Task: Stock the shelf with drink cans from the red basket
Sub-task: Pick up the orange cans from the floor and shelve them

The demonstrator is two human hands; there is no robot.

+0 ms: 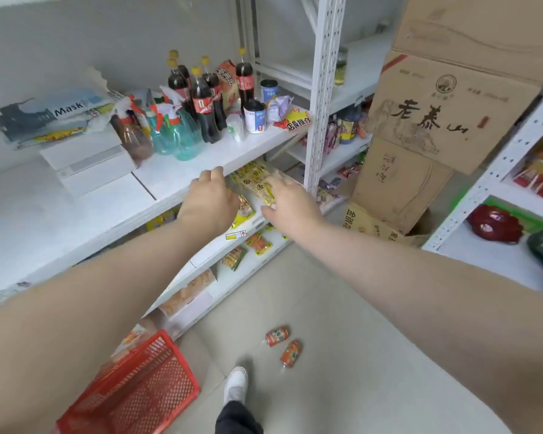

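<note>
- A person's left hand (208, 203) and right hand (290, 206) reach from 6 o'clock toward the second tier of a white shelf unit (76, 220), just above the middle of the view.
- The right hand lies spread, fingers straight and thumb splayed, over a stack of yellow snack packets (257, 183). It pinches nothing that shows.
- The left hand is seen from the back. Its fingertips are tucked under the shelf lip, so whether it holds anything cannot be told.
- Two orange drink cans (277, 336) lie on their sides on the tiled floor at 6 o'clock, close together and well apart from both hands. A white shoe (236, 382) stands just below them.
- The red basket (157, 380) sits tilted at 7 o'clock, and no can shows in the visible part of it.
- Cola bottles (201, 104) stand at 11 o'clock on the top tier. Cardboard boxes (445, 120) are stacked at 2 o'clock.
- Judged from their look, the cans are stiff but thin-walled and liable to dent under a hard squeeze or a drop. If full, they will be moderately weighty.
- Their smooth, round sides suggest they may roll on the tile or slip in a loose hold.
- The best hold is likely across the middle of the barrel from above, thumb opposite fingers, turning each can upright before it goes on the shelf.
</note>
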